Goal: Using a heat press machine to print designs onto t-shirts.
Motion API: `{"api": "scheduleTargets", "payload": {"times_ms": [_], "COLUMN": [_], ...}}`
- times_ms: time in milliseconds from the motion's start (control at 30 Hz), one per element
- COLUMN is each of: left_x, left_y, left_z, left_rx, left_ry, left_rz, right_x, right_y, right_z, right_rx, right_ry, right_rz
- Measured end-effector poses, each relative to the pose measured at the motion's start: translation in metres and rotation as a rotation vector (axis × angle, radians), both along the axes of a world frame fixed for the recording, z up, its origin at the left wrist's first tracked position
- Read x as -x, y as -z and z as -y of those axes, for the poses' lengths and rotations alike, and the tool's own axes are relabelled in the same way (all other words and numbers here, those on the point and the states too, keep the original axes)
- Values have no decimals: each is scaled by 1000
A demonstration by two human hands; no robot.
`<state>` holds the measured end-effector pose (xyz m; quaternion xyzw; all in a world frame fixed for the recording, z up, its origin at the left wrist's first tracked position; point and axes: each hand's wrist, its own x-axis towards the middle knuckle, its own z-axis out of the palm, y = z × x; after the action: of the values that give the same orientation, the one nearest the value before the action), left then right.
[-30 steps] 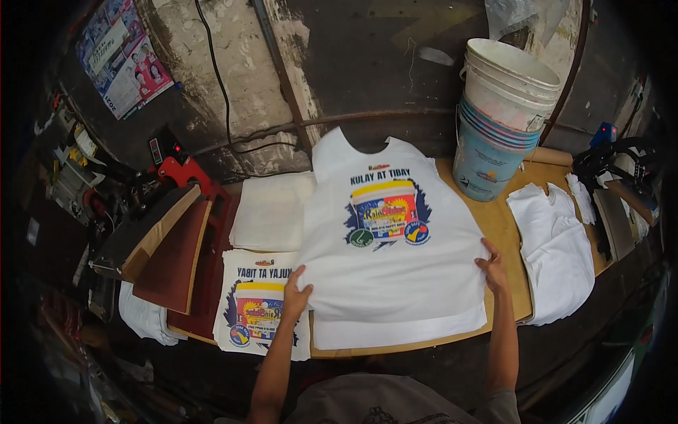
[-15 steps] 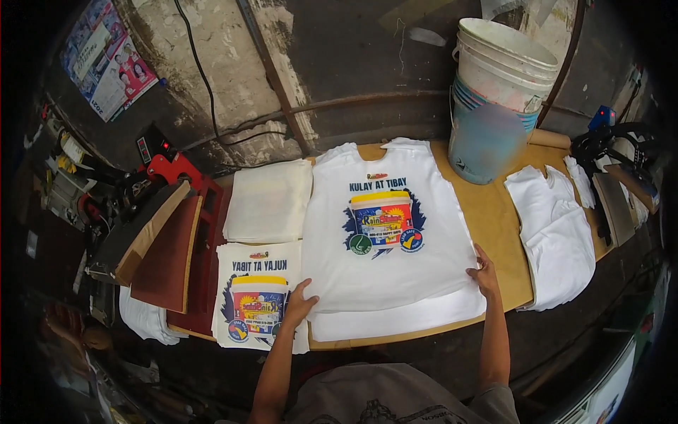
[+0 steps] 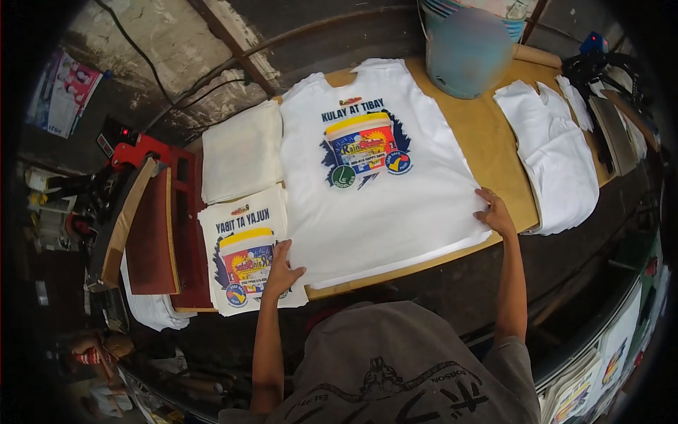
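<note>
Left of the white shirt [image 3: 385,222], the left hand [image 3: 282,271] spreads over printed sheets [image 3: 245,256]; at the shirt's right edge, the right hand [image 3: 498,215] bends, its grip unclear.

To the right of the printed shirt [image 3: 381,219], a strip of bare bench [image 3: 487,134] gives a hand room to pass. Beyond the shirt's upper right, a blue bucket [image 3: 466,63] blocks the strip; by its lower right edge, the right hand [image 3: 496,214] narrows it. Left of the shirt, pale sheets [image 3: 240,152] and printed sheets [image 3: 244,254] crowd close, a press [image 3: 152,233] standing farther left.
</note>
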<state>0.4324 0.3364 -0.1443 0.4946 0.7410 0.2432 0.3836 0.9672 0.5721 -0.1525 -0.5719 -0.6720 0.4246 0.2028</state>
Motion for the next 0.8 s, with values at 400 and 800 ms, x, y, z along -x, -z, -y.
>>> {"api": "scheduleTargets", "payload": {"times_ms": [400, 800], "left_x": [-35, -80], "left_y": [21, 28], "left_z": [10, 13], "left_rx": [152, -99], "left_ry": [243, 203], "left_rz": [-381, -370], "right_x": [-29, 67], "right_y": [52, 51], "right_z": [18, 61], "right_rx": [-94, -585], "right_ry": [-104, 43], "right_rz": [245, 503]}}
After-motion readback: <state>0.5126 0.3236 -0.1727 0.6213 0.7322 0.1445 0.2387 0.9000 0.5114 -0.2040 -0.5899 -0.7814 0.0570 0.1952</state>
